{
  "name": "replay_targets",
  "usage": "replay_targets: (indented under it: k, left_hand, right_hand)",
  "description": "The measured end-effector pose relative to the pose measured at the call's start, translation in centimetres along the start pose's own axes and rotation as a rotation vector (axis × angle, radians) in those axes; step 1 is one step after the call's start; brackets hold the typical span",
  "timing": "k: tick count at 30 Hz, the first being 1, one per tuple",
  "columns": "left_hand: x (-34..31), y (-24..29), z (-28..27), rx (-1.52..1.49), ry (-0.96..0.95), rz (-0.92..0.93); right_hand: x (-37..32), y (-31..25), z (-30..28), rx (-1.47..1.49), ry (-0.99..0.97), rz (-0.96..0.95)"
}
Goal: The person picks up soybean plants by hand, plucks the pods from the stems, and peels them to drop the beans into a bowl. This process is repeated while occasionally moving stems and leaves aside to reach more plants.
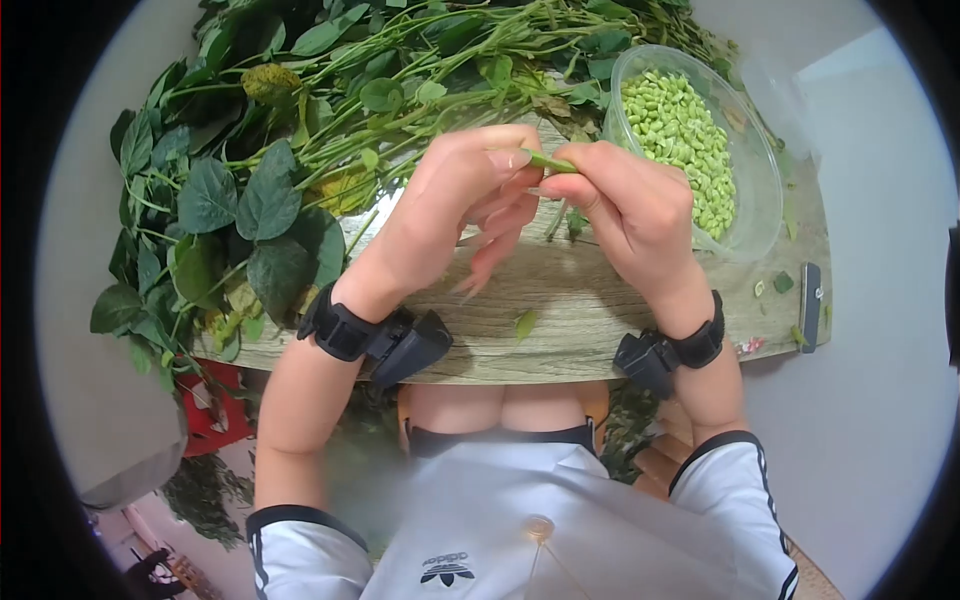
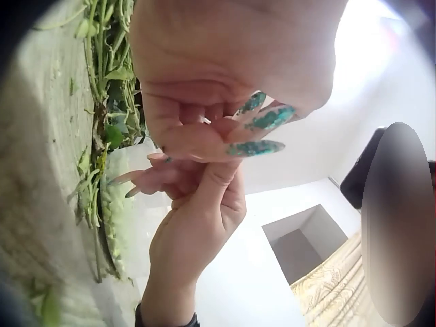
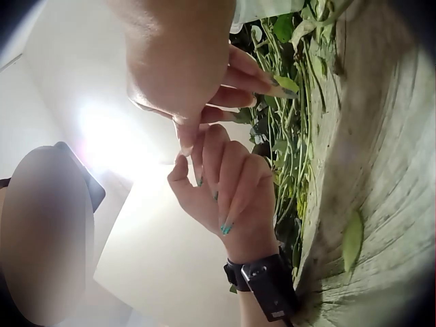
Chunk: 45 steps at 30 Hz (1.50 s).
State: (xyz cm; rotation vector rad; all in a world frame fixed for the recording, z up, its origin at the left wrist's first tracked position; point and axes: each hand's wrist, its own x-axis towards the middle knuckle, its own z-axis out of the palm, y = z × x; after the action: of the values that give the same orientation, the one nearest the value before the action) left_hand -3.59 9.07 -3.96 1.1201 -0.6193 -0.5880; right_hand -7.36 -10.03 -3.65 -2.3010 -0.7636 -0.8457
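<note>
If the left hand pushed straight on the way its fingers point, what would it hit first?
The right hand: both hands pinch the green pod between them, so the left hand would press into its fingertips almost at once, judging by the head view.

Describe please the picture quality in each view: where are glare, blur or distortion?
Head view: fisheye bows the wooden table edge and blackens the corners; left hand, right hand and bean pod are sharp, evenly lit. Left wrist view: white glare behind the left hand, a blurred oval at right. Right wrist view: glare behind the right hand, the table surface soft.
</note>
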Motion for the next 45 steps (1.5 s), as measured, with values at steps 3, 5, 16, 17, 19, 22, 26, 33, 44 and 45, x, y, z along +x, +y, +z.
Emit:
replay_targets:
  k: [3,5,16,17,19,22,26,33,44,45]
  left_hand:
    - [0.1,0.6,0.4,-0.056,0.031,-0.066]
    - [0.4,0.7,0.8,-0.109,0.050,-0.075]
    - [0.8,0.2,0.0,-0.150,0.134,-0.242]
    - [0.8,0.4,0.1,-0.120,0.134,-0.245]
    - [0.8,0.3,0.1,-0.089,0.135,-0.250]
    - [0.9,-0.1,0.3,-0.046,0.147,-0.211]
    - [0.7,-0.5,0.5,0.283,0.242,0.044]
    - [1.2,-1.6,0.0,0.856,0.325,0.473]
    - [0.7,-1.3,0.0,1.343,0.178,0.640]
    - [0.7,-1.3,-0.1,1.340,0.163,0.647]
  right_hand:
    - [0.1,-0.1,-0.2,0.062,-0.016,0.062]
    - [-0.1,-0.2,0.1,0.113,0.014,0.100]
    - [-0.2,0.3,0.3,-0.080,0.028,-0.004]
    - [-0.2,0.3,0.4,-0.100,0.024,-0.005]
    - [-0.3,0.2,0.5,-0.119,0.021,-0.003]
    - [-0.3,-0.1,0.6,-0.001,0.033,0.084]
    - [-0.4,-1.4,0.5,0.953,-0.158,0.765]
    - [-0.4,-1.8,1.3,1.143,-0.057,0.934]
    - [-1.6,-2.2,2.3,0.959,-0.064,0.911]
    - [-1.7,-2.1,2.6,0.962,-0.050,0.912]
